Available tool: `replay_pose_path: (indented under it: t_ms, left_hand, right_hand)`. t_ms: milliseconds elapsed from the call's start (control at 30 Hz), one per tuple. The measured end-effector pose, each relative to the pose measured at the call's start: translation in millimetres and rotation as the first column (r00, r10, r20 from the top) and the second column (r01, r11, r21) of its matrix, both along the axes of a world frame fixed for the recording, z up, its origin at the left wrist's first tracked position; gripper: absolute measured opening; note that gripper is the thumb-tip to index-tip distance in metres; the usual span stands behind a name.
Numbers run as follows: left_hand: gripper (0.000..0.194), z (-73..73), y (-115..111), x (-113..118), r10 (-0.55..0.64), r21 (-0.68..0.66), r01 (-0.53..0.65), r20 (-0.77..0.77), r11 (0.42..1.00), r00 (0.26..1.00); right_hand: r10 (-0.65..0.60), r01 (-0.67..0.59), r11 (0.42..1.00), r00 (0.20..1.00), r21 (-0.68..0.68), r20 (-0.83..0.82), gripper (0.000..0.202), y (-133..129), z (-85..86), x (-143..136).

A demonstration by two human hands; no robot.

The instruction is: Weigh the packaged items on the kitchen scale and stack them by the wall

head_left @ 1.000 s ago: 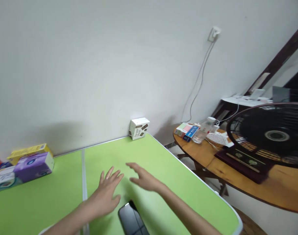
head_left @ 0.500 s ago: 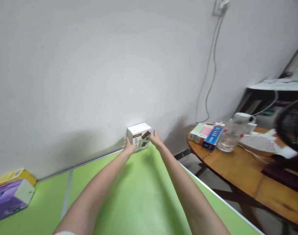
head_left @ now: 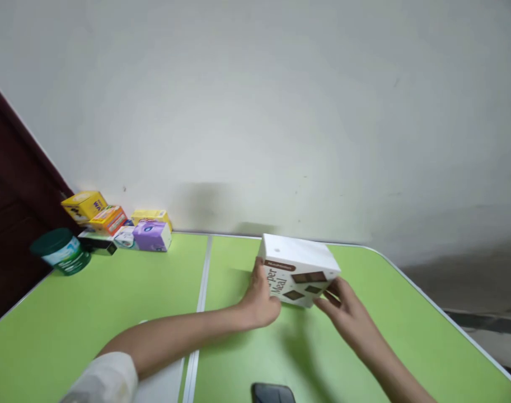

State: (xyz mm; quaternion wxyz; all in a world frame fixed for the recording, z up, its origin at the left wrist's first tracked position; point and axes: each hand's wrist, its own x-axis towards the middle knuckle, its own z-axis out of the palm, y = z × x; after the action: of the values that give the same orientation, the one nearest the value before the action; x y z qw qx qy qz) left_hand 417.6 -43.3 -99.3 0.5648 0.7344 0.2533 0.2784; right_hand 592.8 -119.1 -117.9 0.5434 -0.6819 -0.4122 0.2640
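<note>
A white carton box [head_left: 301, 254] printed with brown bars and the word "Meal" is tilted over the green table [head_left: 146, 285]. My left hand [head_left: 261, 299] grips its left end, thumb along the front corner. At the lower right corner, my right hand [head_left: 343, 302] holds it with thumb and bent fingers. I cannot tell whether the box's bottom edge touches the table. Below it, near the front, part of a black phone [head_left: 273, 393] shows.
At the far left, several boxes cluster by the wall, among them a purple box [head_left: 151, 235], an orange box [head_left: 109, 219] and a yellow box [head_left: 85, 205]. A green tub [head_left: 62, 252] stands beside them. A white sheet [head_left: 160, 383] lies under my left forearm.
The box has come away from the wall, nearer to me, with both hands still on it. My view has swung left, so the wooden side table is out of sight.
</note>
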Motion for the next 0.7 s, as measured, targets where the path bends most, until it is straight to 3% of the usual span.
replay_pose_path:
  t_ms: [200,300,400,500,600,700]
  left_hand:
    - [0.09,64.4,-53,-173,0.139,-0.012,-0.145,-0.208,0.989,0.968]
    - [0.087,73.2,-73,-247,0.251,-0.007,-0.261,-0.249,0.965,0.935]
    - [0.084,59.7,-90,-302,0.284,-0.072,-0.309,-0.24,0.948,0.928]
    - [0.081,36.7,-102,-333,0.257,-0.178,-0.286,-0.169,0.942,0.952]
    - [0.077,14.4,-108,-349,0.26,-0.243,-0.282,-0.119,0.928,0.958]
    - [0.078,-2.6,-111,-362,0.344,-0.222,-0.369,-0.146,0.902,0.928]
  right_hand:
    - [0.216,-0.218,0.976,0.974,-0.018,-0.072,0.061,-46,50.6,-158]
    - [0.279,-0.283,0.958,0.957,-0.043,-0.073,0.061,-66,60.6,-226]
    - [0.302,-0.306,0.951,0.951,-0.048,-0.064,0.062,-79,52.4,-278]
    - [0.311,-0.314,0.948,0.948,-0.041,-0.069,0.064,-86,35.6,-311]
    - [0.324,-0.325,0.945,0.945,-0.031,-0.047,0.065,-91,22.9,-322]
    - [0.31,-0.312,0.95,0.95,-0.034,-0.039,0.061,-101,20.0,-316]
